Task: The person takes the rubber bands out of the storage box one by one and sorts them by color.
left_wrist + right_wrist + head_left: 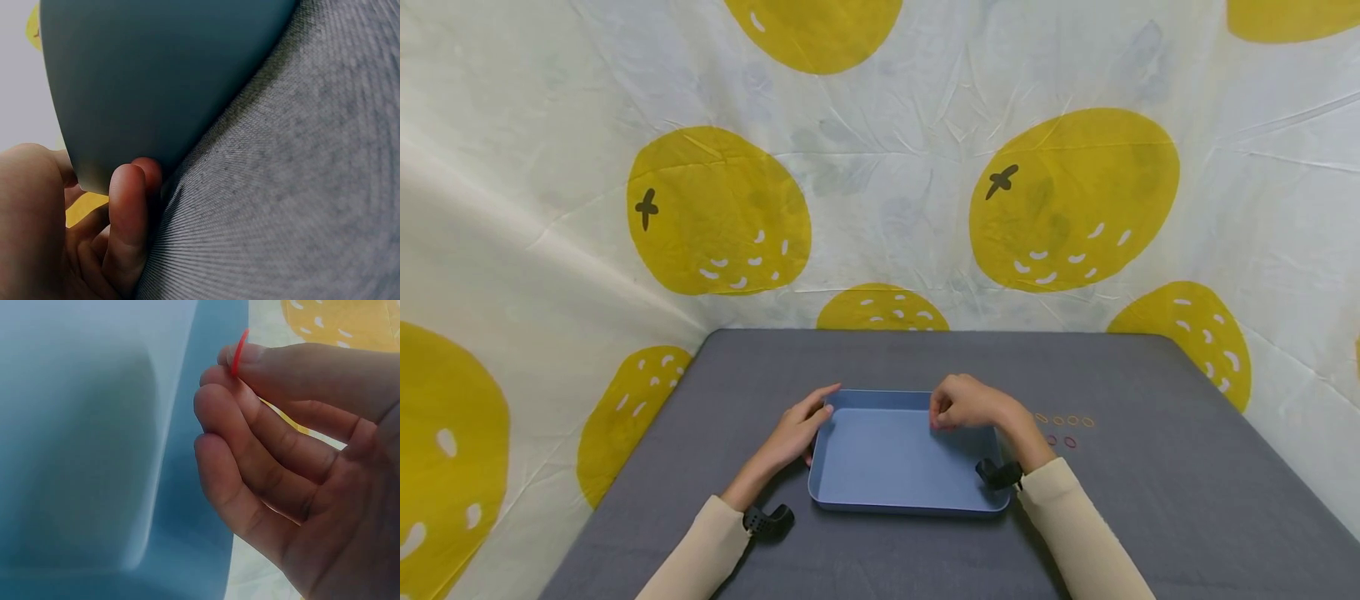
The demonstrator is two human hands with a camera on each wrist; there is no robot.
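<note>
A shallow blue rectangular tray (895, 467) lies on the grey cloth, with both hands at it. My left hand (793, 433) grips its far left corner, thumb over the rim and fingers against the outer wall (162, 81). Over the far right part of the tray is my right hand (968, 402), palm turned down. In the right wrist view its thumb and index fingertip pinch a thin red ring (240, 352), with the other fingers loosely curled beside them. The tray's floor is bare where it shows.
Right of the tray, several thin yellow rings (1058, 421) lie in a row on the grey cloth (1150, 500), with two red rings (1070, 442) in front of them. A white curtain with yellow fruit prints (887, 208) hangs behind the table. Each wrist wears a black camera band (769, 523).
</note>
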